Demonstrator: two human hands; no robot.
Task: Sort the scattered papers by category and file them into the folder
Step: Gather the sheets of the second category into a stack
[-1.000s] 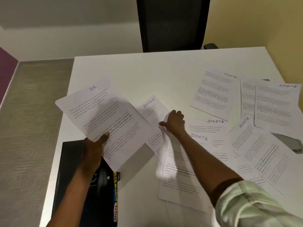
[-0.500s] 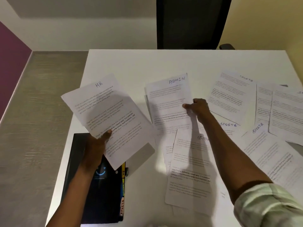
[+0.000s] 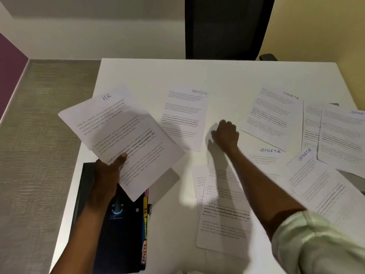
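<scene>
The left hand [image 3: 107,176] grips HR sheets [image 3: 120,139] at centre-left, above the black folder [image 3: 118,224] at lower left. The right hand [image 3: 225,135], loosely curled and empty, hovers mid-frame beside a blurred-heading sheet [image 3: 183,117]; remaining papers [image 3: 223,206] are best lifted singly, headings checked first.

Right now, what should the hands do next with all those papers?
Probably the right hand, holding nothing, should reach for another loose sheet, perhaps a SPORTS sheet nearby. The left hand holds the HR sheets, and many papers lie scattered on the table.
</scene>
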